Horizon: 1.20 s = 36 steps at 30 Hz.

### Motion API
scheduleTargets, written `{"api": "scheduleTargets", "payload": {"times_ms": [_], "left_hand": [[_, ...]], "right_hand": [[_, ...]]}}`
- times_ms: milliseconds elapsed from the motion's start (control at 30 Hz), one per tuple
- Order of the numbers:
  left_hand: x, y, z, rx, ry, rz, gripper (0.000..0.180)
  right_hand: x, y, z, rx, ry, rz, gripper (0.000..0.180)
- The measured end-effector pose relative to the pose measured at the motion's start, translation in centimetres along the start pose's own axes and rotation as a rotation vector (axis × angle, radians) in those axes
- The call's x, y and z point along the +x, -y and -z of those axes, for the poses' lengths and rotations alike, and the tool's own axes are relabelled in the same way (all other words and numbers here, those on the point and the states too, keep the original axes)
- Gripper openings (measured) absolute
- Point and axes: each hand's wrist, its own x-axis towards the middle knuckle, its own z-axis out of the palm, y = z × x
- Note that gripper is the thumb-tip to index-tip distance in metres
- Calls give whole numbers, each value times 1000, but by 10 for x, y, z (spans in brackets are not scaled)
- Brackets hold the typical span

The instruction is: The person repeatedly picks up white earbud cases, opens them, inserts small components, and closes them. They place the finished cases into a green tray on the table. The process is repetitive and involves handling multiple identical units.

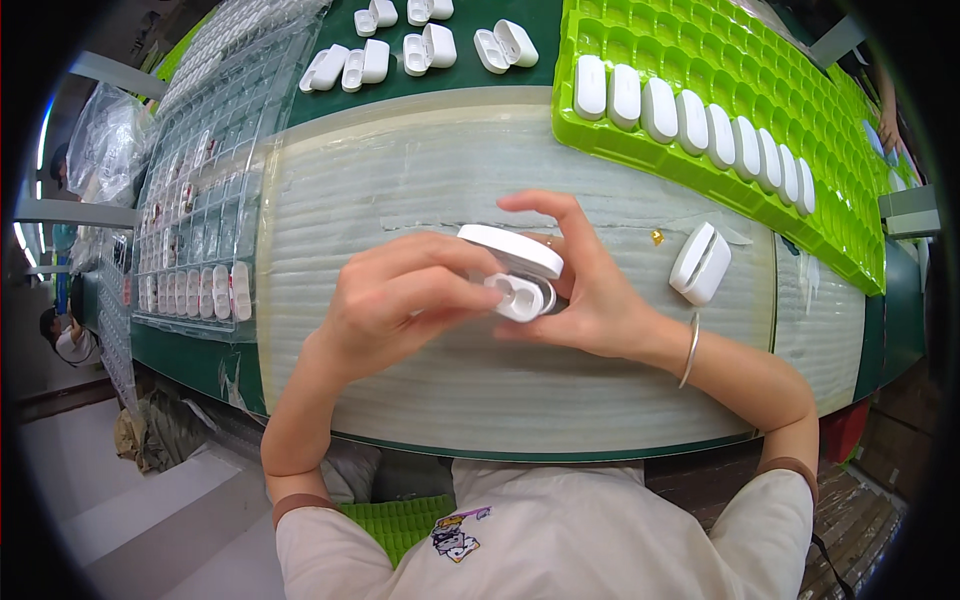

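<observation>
A white earbud charging case [520, 298] is held up over the middle of the mat, its lid tipped back so the hollow wells inside show. My right hand [590, 295] grips it from the right side, thumb below and forefinger raised clear of the lid. From the left, my left hand [400, 295] is closed against the case, fingertips at the left edge of the wells. Whether anything small sits between those fingertips is hidden. On the mat right of my right hand lies another white case [700, 264], with a dark seam between its two halves.
Several open white cases [430, 50] stand on the green table at the back. A bright green tray [680, 165] at the right holds a row of white cases. Clear plastic trays [215, 190] with small parts lie left. A small gold piece [657, 237] rests on the mat [400, 400].
</observation>
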Motion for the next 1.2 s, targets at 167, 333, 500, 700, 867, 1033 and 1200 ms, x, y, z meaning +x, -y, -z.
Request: {"api": "scheduleTargets", "payload": {"times_ms": [167, 333, 500, 700, 867, 1033, 1200], "left_hand": [[0, -2, -8, -112, 19, -190, 19], [1, 0, -7, -45, 50, -252, 23], [-1, -1, -11, -25, 17, -211, 22], [-1, 5, -10, -103, 61, -192, 21], [0, 2, -10, -43, 47, -186, 21], [-1, 1, -12, 26, 43, -217, 21], [-3, 5, -11, 21, 72, -262, 24]], "right_hand": [[3, 6, 13, -163, 337, 117, 112], [1, 2, 13, -278, 309, 173, 114], [3, 0, 12, -322, 268, 210, 111], [1, -1, 10, -350, 223, 238, 112], [1, -1, 10, -335, 216, 206, 111], [-1, -1, 9, -365, 208, 230, 112], [-2, -2, 8, -369, 230, 233, 114]]}}
